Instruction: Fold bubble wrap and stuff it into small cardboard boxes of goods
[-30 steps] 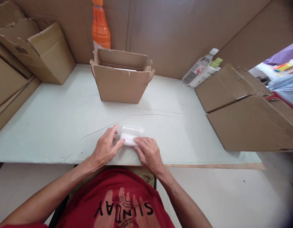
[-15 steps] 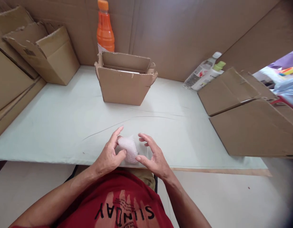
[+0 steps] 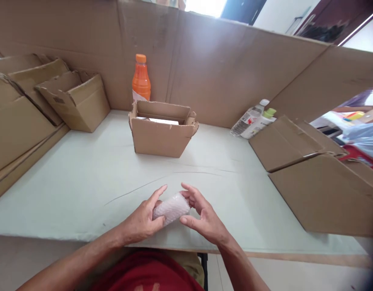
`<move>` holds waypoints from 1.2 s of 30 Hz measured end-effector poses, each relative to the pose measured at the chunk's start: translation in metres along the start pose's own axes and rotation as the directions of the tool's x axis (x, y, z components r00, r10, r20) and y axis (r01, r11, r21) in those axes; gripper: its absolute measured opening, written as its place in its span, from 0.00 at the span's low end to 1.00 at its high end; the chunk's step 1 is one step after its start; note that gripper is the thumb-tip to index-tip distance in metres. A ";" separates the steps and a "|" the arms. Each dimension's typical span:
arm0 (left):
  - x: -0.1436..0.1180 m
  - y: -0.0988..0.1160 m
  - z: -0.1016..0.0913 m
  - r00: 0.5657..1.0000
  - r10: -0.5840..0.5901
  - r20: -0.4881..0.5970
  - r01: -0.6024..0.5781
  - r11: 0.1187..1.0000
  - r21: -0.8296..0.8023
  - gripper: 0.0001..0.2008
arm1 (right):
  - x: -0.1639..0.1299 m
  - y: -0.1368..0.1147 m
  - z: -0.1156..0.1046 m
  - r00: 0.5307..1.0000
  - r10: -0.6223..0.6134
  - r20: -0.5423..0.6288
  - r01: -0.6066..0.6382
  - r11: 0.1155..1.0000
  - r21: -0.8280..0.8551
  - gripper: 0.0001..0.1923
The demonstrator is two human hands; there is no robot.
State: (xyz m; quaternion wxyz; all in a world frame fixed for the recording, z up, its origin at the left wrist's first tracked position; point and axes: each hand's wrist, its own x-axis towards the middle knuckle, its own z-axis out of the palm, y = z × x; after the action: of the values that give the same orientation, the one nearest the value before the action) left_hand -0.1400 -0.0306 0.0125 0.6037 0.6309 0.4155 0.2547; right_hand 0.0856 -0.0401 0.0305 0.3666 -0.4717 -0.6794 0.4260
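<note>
Just above the table near its front edge is a small roll-shaped packet of bubble wrap (image 3: pixel 172 209), whitish and translucent, tilted up to the right. What lies inside it cannot be made out. My left hand (image 3: pixel 145 218) grips its left end, thumb on the near side and fingers partly hidden behind. At the other end, my right hand (image 3: pixel 204 218) has bent fingers against the packet's upper corner, its forefinger stretched out and its thumb close beside the lower edge. Beyond both hands stands an open cardboard box (image 3: pixel 162 139) with something white showing inside.
An orange drink bottle (image 3: pixel 141 81) stands behind the box. Several open cartons (image 3: pixel 86 107) line the left side. On the right, a clear bottle (image 3: pixel 248 119) and a white green-capped bottle (image 3: pixel 260 123) lean near more cardboard boxes (image 3: pixel 328 198). A cardboard wall (image 3: pixel 216 72) closes the back.
The packet has turned from nearly upright to slanting sideways, and my right hand's fingers have come in to its right end. My view has tilted up, showing more above the cardboard wall.
</note>
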 end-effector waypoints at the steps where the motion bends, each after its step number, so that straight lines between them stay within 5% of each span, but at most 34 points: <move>1: 0.003 0.002 -0.007 0.999 0.018 0.040 -0.021 0.998 0.056 0.45 | 0.004 -0.005 -0.006 0.998 -0.009 0.060 0.013 0.998 -0.063 0.22; 3: 0.012 0.008 -0.024 0.992 0.050 0.118 -0.062 0.993 0.100 0.44 | 0.016 -0.020 -0.019 0.994 -0.023 0.107 0.044 0.980 -0.194 0.08; 5: 0.028 0.013 -0.046 0.988 0.094 0.119 -0.100 0.994 0.046 0.42 | 0.032 -0.038 -0.035 0.998 -0.061 0.030 0.067 0.961 -0.267 0.08; 8: 0.063 0.016 -0.077 0.976 0.161 -0.145 -0.168 0.985 -0.041 0.34 | 0.071 -0.066 -0.069 0.959 -0.176 -0.223 0.122 0.964 -0.238 0.10; 11: 0.098 0.008 -0.092 0.890 0.187 -0.416 -0.196 0.980 0.023 0.27 | 0.128 -0.083 -0.103 0.832 -0.305 -0.464 0.208 0.946 -0.248 0.14; 13: 0.115 -0.003 -0.092 0.855 0.202 -0.478 -0.193 0.979 0.069 0.24 | 0.167 -0.087 -0.118 0.790 -0.329 -0.518 0.171 0.929 -0.329 0.17; 16: 0.125 -0.021 -0.085 0.849 0.231 -0.475 -0.195 0.973 0.124 0.19 | 0.207 -0.088 -0.124 0.851 -0.232 -0.471 -0.087 0.822 -0.563 0.25; 19: 0.125 -0.030 -0.081 0.852 0.269 -0.449 -0.209 0.961 0.179 0.16 | 0.222 -0.097 -0.113 0.925 -0.025 -0.378 -0.324 0.463 -0.825 0.26; 21: 0.124 -0.031 -0.082 0.852 0.287 -0.439 -0.216 0.955 0.205 0.15 | 0.226 -0.107 -0.103 0.945 0.101 -0.310 -0.326 0.311 -0.893 0.19; 28: 0.127 -0.031 -0.084 0.845 0.333 -0.418 -0.232 0.934 0.272 0.14 | 0.249 -0.119 -0.101 0.904 0.421 -0.072 -0.312 0.534 -0.786 0.07; 33: 0.132 -0.035 -0.083 0.844 0.339 -0.415 -0.231 0.929 0.290 0.15 | 0.259 -0.124 -0.099 0.890 0.453 -0.060 -0.223 0.315 -0.923 0.03; 36: 0.134 -0.037 -0.083 0.843 0.341 -0.416 -0.229 0.927 0.296 0.14 | 0.268 -0.125 -0.088 0.853 0.520 -0.041 -0.240 0.321 -0.916 0.04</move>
State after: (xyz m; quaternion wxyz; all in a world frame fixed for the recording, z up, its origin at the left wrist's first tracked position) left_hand -0.1461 0.1243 -0.0359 0.3641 0.6740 0.4746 0.4335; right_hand 0.0468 0.2123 0.2039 -0.1473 -0.6783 -0.7082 0.1289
